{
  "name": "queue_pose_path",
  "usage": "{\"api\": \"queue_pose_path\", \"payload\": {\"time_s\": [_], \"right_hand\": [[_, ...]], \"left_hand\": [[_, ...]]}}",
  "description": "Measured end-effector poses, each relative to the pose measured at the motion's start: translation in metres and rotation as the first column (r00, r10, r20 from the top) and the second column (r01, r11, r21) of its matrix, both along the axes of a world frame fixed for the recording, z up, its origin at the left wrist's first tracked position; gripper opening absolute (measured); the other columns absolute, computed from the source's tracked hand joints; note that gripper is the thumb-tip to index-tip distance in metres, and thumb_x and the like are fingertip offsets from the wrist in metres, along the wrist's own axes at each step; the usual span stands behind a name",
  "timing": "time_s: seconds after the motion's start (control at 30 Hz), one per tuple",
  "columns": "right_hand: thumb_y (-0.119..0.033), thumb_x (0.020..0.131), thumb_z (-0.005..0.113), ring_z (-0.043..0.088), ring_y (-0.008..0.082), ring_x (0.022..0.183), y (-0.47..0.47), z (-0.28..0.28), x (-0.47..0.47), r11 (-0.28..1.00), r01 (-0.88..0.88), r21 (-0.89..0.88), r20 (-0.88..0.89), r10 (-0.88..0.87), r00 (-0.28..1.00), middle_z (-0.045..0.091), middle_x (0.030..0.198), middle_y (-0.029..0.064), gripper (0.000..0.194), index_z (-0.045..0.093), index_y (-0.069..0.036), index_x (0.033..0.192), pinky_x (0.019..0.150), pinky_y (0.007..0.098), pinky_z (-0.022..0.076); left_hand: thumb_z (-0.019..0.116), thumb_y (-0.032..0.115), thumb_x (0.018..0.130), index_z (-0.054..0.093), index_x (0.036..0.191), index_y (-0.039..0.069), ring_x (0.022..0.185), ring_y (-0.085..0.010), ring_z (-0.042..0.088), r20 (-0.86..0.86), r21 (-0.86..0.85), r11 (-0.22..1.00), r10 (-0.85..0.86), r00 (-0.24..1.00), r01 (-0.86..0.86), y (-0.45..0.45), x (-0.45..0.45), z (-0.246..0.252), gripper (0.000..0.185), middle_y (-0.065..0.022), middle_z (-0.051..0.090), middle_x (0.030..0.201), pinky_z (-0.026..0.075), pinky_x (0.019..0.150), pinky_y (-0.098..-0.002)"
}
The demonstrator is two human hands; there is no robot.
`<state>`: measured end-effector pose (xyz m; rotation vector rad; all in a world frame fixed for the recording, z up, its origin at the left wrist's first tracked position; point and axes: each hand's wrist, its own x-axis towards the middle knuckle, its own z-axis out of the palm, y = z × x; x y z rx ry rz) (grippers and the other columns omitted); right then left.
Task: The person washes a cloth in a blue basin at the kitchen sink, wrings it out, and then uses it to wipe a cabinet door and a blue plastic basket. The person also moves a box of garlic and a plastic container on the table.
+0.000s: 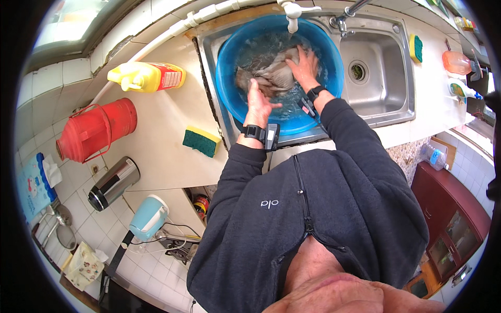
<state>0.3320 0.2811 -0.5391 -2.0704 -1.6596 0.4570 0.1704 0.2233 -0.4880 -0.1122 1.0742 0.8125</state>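
Observation:
A wet grey-brown cloth (276, 76) lies bunched in the water of a round blue plastic basin (221, 74). The basin sits in the left bowl of a stainless steel double sink (409, 86). My right hand (305, 67) rests on the cloth's right side with the fingers spread. At the cloth's lower left edge is my left hand (259, 102), its thumb held away from the fingers; the fingertips touch the fabric. Part of the cloth is under water and hard to make out. A white plastic tap (292, 19) hangs over the basin's far rim.
Left on the counter are a yellow jug (148, 76), a red thermos flask (98, 129), a sponge (201, 141) and a steel kettle-like flask (115, 183). The right sink bowl has a drain (357, 71). Beyond it lie another sponge (416, 48) and bottles (457, 62).

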Motion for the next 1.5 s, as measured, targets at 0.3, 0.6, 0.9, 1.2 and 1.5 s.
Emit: {"api": "queue_pose_path", "payload": {"time_s": [0.3,0.6,0.9,1.2,1.5], "right_hand": [[-0.043,0.085,0.067,0.064,0.0327,0.095,-0.068,0.043,-0.049,0.95,-0.311,0.033,-0.625,0.262,0.735,0.065,0.102,0.0116,0.041,0.065,-0.007,0.105,0.085,0.0381,0.0515],[-0.048,0.091,0.054,0.062,0.0415,0.101,0.018,0.036,-0.011,0.941,0.023,-0.337,-0.039,-0.038,0.999,0.061,0.111,0.0219,0.044,0.063,-0.007,0.106,0.084,0.0516,0.0513],[-0.024,0.078,0.073,0.058,0.0354,0.104,-0.012,0.063,0.044,0.943,-0.032,0.331,0.046,0.017,0.999,0.061,0.108,0.0173,0.036,0.062,-0.006,0.107,0.09,0.0443,0.0481],[-0.011,0.079,0.065,0.057,0.032,0.109,-0.01,0.046,0.013,0.663,-0.713,-0.227,0.214,0.749,0.627,0.061,0.112,0.0095,0.028,0.062,-0.009,0.107,0.091,0.0474,0.0482],[-0.01,0.078,0.062,0.059,0.0324,0.102,-0.003,0.036,0.047,0.776,-0.608,-0.166,0.37,0.621,0.691,0.062,0.101,0.0127,0.021,0.067,-0.008,0.098,0.088,0.0464,0.0457]], "left_hand": [[0.053,0.058,0.093,0.058,0.121,0.006,0.101,-0.0289,0.064,0.075,0.19,0.974,0.113,0.991,-0.126,0.024,-0.001,-0.043,0.06,-0.0115,0.065,0.113,0.052,0.09,-0.0449],[0.055,0.038,0.097,0.052,0.129,0.003,0.121,-0.0323,0.053,-0.067,0.146,0.984,-0.094,0.993,0.103,-0.007,0.009,0.016,0.048,-0.0134,0.057,0.13,0.052,0.088,-0.0554],[0.068,0.038,0.087,0.059,0.123,-0.005,0.101,-0.0267,0.066,-0.896,0.128,0.852,-0.12,0.427,0.507,0.006,-0.055,0.041,0.057,-0.0201,0.068,0.104,0.055,0.08,-0.0374],[0.078,0.045,0.072,0.061,0.125,0.01,0.124,-0.036,0.051,-0.829,-0.539,0.326,-0.368,-0.421,0.777,0.017,-0.008,0.01,0.066,-0.0221,0.051,0.133,0.045,0.101,-0.0425],[0.057,0.028,0.09,0.062,0.129,0.01,0.127,-0.0348,0.046,-0.574,-0.819,0.065,-0.129,-0.809,0.571,0.031,-0.011,0.012,0.043,-0.0149,0.045,0.141,0.03,0.105,-0.065]]}}
